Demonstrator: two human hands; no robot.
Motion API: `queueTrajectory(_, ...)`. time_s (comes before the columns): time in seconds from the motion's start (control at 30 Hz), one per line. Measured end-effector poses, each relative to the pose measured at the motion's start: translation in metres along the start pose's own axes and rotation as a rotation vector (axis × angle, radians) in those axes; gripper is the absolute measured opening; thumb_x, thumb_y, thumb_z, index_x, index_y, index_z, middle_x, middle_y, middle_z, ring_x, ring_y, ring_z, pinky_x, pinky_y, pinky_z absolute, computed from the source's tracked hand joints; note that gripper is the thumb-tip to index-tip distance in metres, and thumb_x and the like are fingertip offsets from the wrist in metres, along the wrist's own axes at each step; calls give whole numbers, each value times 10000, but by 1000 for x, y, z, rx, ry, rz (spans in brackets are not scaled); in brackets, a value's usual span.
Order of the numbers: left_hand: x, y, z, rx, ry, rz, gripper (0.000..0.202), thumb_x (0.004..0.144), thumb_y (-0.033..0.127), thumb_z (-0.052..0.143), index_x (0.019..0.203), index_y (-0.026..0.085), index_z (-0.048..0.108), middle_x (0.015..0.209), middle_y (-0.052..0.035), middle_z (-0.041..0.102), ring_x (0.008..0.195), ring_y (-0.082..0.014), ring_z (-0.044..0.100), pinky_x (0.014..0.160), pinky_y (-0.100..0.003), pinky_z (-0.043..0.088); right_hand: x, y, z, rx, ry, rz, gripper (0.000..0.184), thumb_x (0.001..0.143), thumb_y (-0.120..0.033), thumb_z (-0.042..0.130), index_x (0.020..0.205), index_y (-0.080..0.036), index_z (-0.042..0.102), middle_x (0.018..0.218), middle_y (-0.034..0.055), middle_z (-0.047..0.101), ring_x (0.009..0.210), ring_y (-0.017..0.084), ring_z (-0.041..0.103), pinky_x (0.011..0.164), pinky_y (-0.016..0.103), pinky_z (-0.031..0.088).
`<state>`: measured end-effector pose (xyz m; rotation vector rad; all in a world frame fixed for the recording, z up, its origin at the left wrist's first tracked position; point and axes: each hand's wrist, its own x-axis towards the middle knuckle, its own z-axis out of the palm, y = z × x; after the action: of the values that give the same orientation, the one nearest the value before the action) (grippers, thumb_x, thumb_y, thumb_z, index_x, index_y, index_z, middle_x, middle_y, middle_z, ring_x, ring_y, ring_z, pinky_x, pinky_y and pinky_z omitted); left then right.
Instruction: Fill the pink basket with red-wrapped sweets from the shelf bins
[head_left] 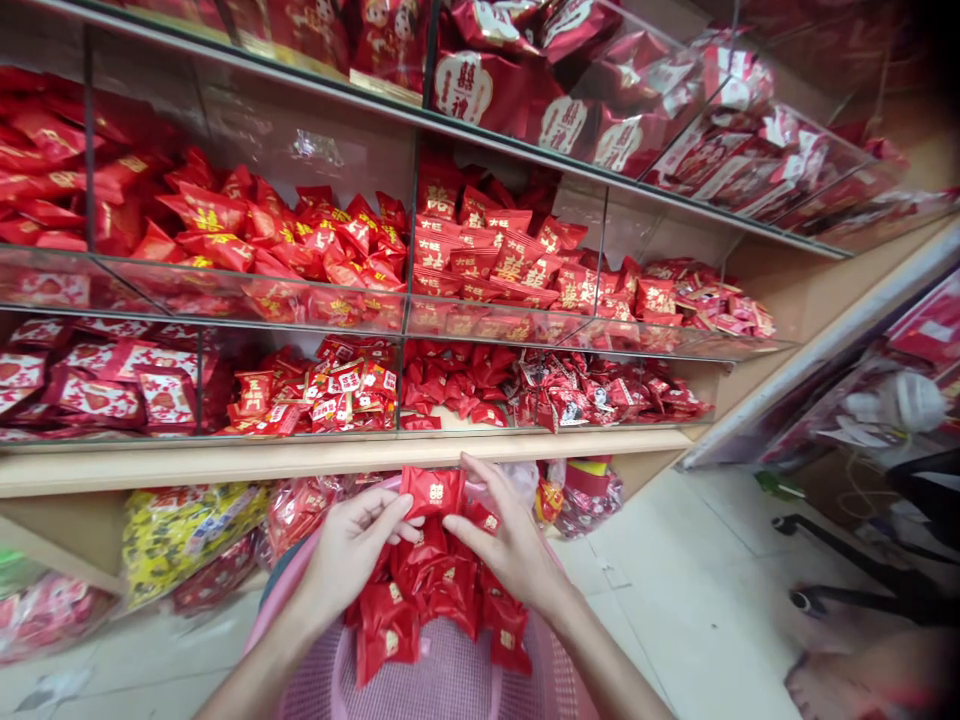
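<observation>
A pink plastic basket [450,685] sits low in front of me with a heap of small red candy packets [431,590] in it. My left hand [352,545] and my right hand [502,535] both pinch one red packet [433,490] held above the heap, fingers closed on its edges. Behind the hands rise clear acrylic bins [480,330] on tiered shelves, filled with red wrapped sweets.
A wooden shelf edge [300,460] runs just beyond my hands. Bags of candy, one yellow [187,530], lie on the floor under it. A white tiled floor [675,590] opens to the right, where a dark chair base [847,560] and someone's foot [832,680] show.
</observation>
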<state>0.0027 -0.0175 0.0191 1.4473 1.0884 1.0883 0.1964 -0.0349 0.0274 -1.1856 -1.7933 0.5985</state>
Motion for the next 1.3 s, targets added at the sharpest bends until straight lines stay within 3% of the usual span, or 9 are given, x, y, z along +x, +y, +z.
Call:
queueTrajectory(0.07, 0, 0, 1, 16, -8, 15, 193, 799, 338, 566, 720, 189, 659, 628, -3, 715, 600, -149, 651, 609, -235, 488, 3, -10, -4, -239, -97, -112, 583, 788, -366, 609, 1319, -285, 384, 1313, 60, 457, 1212, 224, 387, 1009, 404, 335)
queueTrajectory(0.13, 0, 1, 3, 21, -20, 23, 182, 800, 335, 564, 737, 195, 661, 622, 5, 709, 604, -152, 650, 618, -242, 492, 6, -17, -4, -375, -154, -155, 545, 804, -342, 594, 1308, -278, 397, 1279, 55, 484, 1179, 221, 407, 998, 406, 346)
queueTrajectory(0.27, 1, 1, 4, 27, -7, 32, 203, 803, 343, 555, 712, 193, 656, 613, 11, 699, 599, -160, 652, 607, -245, 495, 9, -16, -1, -444, -128, -169, 478, 821, -264, 572, 1279, -264, 431, 1222, 50, 528, 1112, 212, 451, 951, 383, 382)
queueTrajectory(0.53, 8, -7, -15, -99, 280, 6, 270, 770, 401, 577, 785, 144, 657, 753, -62, 725, 659, -191, 678, 671, -315, 537, 3, 23, -25, -479, 23, -76, 420, 829, -323, 549, 1235, -242, 476, 1175, 74, 570, 1088, 232, 499, 927, 409, 388)
queueTrajectory(0.77, 12, -14, -24, -51, 349, 8, 286, 735, 427, 604, 764, 149, 659, 768, -68, 729, 728, -217, 680, 733, -347, 530, -28, 49, -48, -612, 68, 41, 404, 835, -387, 513, 1198, -209, 505, 1130, 97, 605, 1025, 247, 555, 859, 406, 434)
queueTrajectory(0.9, 12, -15, -26, -38, 366, 9, 282, 723, 430, 615, 772, 155, 652, 788, -69, 731, 773, -227, 675, 795, -370, 509, -54, 45, -51, -718, 34, 116, 408, 851, -386, 485, 1220, -212, 473, 1088, 87, 618, 978, 237, 573, 815, 381, 444)
queueTrajectory(1.07, 12, -11, -26, -5, 370, 8, 299, 695, 446, 632, 758, 155, 660, 791, -79, 733, 762, -241, 674, 794, -392, 511, -83, 31, -45, -861, -12, 108, 392, 843, -330, 487, 1217, -216, 459, 982, 64, 639, 804, 207, 602, 733, 353, 442)
queueTrajectory(1.3, 11, -9, -26, -7, 375, -2, 295, 693, 446, 628, 745, 157, 657, 754, -66, 728, 735, -229, 675, 772, -363, 515, -98, 19, -30, -991, -14, 95, 214, 762, -201, 553, 975, -219, 550, 797, 47, 631, 730, 234, 545, 642, 353, 379)
